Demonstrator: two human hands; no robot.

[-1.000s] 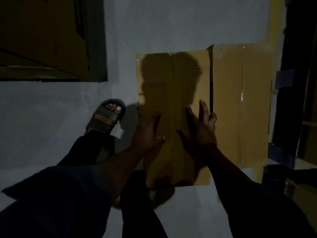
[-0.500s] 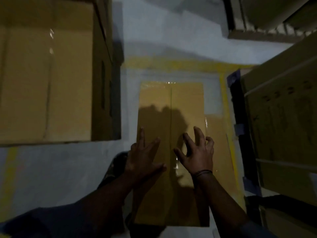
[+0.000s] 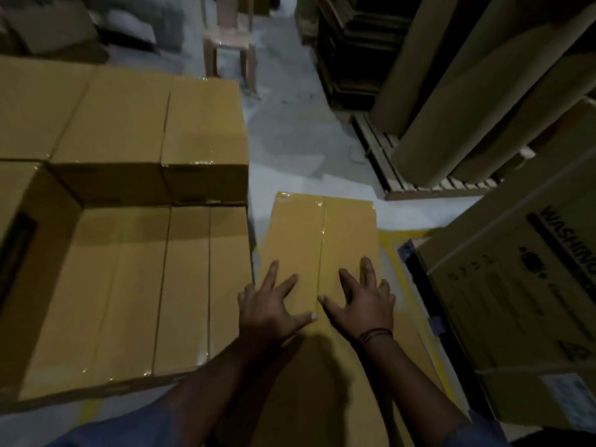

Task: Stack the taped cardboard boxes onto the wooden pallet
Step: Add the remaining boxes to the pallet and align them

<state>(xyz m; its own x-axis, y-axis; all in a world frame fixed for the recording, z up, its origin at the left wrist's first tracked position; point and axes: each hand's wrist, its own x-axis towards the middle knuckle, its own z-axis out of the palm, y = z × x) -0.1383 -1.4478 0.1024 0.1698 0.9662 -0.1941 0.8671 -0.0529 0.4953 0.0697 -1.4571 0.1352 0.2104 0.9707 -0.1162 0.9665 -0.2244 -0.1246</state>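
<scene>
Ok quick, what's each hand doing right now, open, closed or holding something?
Left hand: open, fingers spread flat on top of the taped box.
Right hand: open, fingers spread flat on the same box.

The taped box (image 3: 322,250) lies on the floor (image 3: 290,150) with both hands (image 3: 274,304) flat on its top. Stacked boxes (image 3: 129,221) stand just left of it, a printed carton (image 3: 516,301) right, and a pallet (image 3: 387,162) carrying rolls (image 3: 467,91) behind.
</scene>
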